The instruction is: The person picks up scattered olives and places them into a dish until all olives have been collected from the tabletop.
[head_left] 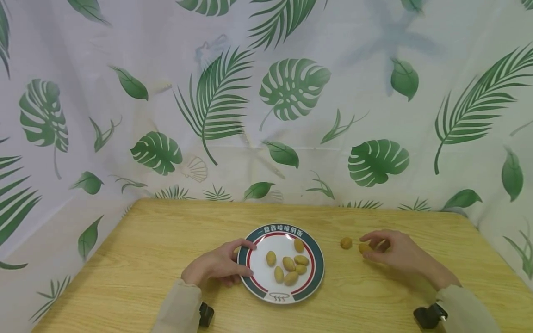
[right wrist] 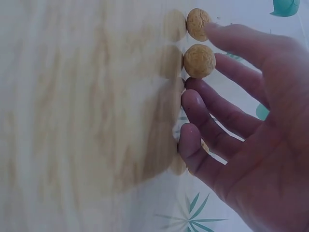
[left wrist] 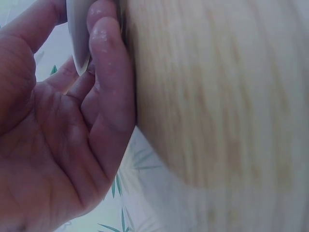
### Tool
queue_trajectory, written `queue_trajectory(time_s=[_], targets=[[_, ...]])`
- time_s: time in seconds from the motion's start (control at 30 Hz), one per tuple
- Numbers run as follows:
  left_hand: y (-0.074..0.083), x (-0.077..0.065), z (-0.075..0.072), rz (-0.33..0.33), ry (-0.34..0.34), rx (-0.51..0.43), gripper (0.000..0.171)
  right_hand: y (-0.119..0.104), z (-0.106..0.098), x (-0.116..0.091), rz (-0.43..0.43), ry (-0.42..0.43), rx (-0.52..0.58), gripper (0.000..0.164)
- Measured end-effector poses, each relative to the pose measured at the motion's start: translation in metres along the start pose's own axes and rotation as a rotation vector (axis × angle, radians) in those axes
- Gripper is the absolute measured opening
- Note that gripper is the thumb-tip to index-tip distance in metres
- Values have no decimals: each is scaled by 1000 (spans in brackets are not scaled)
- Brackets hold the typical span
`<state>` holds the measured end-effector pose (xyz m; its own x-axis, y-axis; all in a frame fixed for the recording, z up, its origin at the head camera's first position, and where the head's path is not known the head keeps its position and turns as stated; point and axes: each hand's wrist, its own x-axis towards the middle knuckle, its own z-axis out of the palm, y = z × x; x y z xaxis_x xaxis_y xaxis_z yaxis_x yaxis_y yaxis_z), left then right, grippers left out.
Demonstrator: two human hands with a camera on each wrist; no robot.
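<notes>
In the head view my left hand [head_left: 220, 263] grips the left side of a plate [head_left: 318, 273] with a dark rim and a red ring, thumb over the rim. The left wrist view shows the fingers below the plate's edge [left wrist: 79, 38]. Several small yellow-brown oval fruits or nuts [head_left: 288, 263] lie on the plate. Right of it, my right hand [head_left: 395, 252] reaches around a wrinkled yellow-brown ball [right wrist: 199, 61] on the table, with a visible gap between thumb and ball. Another ball [right wrist: 197, 24] stands beside it. A third is mostly hidden behind the little finger.
The wooden table [head_left: 166, 231] runs back to a white curtain [head_left: 308, 175] with green leaf prints. A dark wrist device [head_left: 429, 317] sits below the right sleeve, and another [head_left: 206, 314] by the left sleeve.
</notes>
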<state>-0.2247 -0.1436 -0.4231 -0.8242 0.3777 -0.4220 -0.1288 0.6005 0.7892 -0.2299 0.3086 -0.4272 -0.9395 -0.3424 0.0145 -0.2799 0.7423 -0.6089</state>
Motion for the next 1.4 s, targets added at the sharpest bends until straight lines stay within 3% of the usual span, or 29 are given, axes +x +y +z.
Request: queue_trajectory(time_s=[0.33, 0.63, 1.03, 1.4], targets=[[-2, 2, 1, 0, 6, 10, 57, 4, 1, 5, -53, 12, -29, 35], [-2, 2, 1, -7, 15, 5, 56, 5, 4, 5, -51, 39, -51, 32], [-3, 1, 2, 1, 10, 17, 56, -4, 8, 3, -45, 69, -54, 35], [-4, 2, 3, 0, 15, 20, 55, -15, 11, 7, -101, 83, -29, 29]])
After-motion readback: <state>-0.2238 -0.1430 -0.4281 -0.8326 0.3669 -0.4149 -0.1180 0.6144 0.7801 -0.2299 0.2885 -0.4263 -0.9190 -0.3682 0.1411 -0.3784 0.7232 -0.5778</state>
